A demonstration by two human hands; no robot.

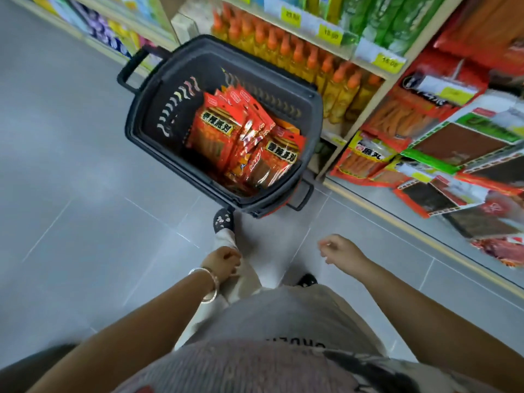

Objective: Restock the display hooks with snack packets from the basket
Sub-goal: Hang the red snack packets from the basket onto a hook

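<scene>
A dark plastic shopping basket [147, 114] stands on the grey tiled floor ahead of me. Inside it lies a pile of red-orange snack packets [243, 143] with hang holes at their tops. At the right, similar snack packets hang on the display hooks [442, 137] in overlapping rows. My left hand [222, 263], with a bracelet on the wrist, hangs low near my leg with its fingers curled and nothing in it. My right hand [338, 248] is also below the basket, loosely curled and empty. Both hands are well short of the basket.
A shelf of yellow bottles with orange caps [297, 58] stands right behind the basket, with price tags on its edge. More shelves with colourful packs [113, 32] run along the far left. My foot [224, 219] is just in front of the basket.
</scene>
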